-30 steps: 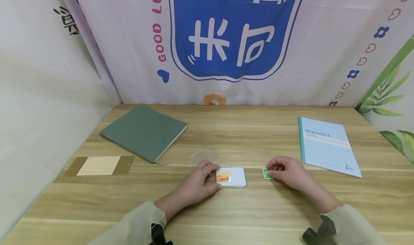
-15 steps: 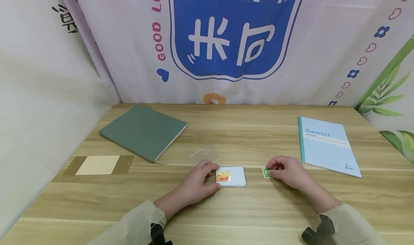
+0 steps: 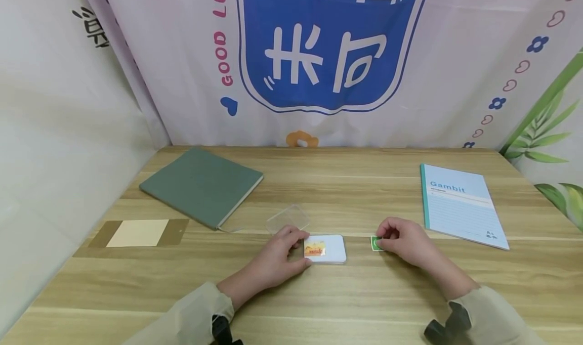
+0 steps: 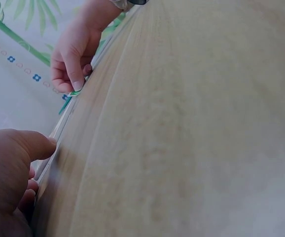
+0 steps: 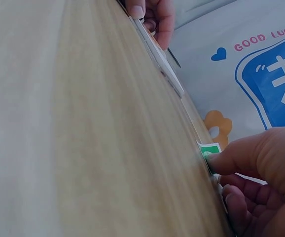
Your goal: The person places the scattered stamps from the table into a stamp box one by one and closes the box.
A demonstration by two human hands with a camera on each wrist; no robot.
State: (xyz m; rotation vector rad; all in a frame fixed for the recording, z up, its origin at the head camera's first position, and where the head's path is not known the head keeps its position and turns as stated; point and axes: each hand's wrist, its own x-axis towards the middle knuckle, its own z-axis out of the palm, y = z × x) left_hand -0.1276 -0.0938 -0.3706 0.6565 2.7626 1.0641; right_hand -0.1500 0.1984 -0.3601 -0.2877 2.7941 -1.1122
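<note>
On the table in the head view lies a thin stack of white cards (image 3: 336, 249) with rounded corners. An orange-and-yellow stamp (image 3: 315, 248) lies on its left half. My left hand (image 3: 279, 256) holds the stack's left end between thumb and fingers. To the right, my right hand (image 3: 405, 241) pinches a small green stamp (image 3: 374, 243) with a white border between thumb and index finger. In the right wrist view this green stamp (image 5: 209, 148) is close over the tabletop, its outer part sticking out past the thumb.
A clear plastic lid (image 3: 289, 218) lies behind my left hand. The green hardcover notebook (image 3: 205, 185) is at the back left, with a brown-and-cream card (image 3: 138, 233) in front of it. A light blue notebook (image 3: 462, 203) rests at the right. Printed cloth (image 3: 191, 82) hangs behind the table.
My right hand with the green stamp has shifted very slightly. The left hand and the white cards stay in place.
</note>
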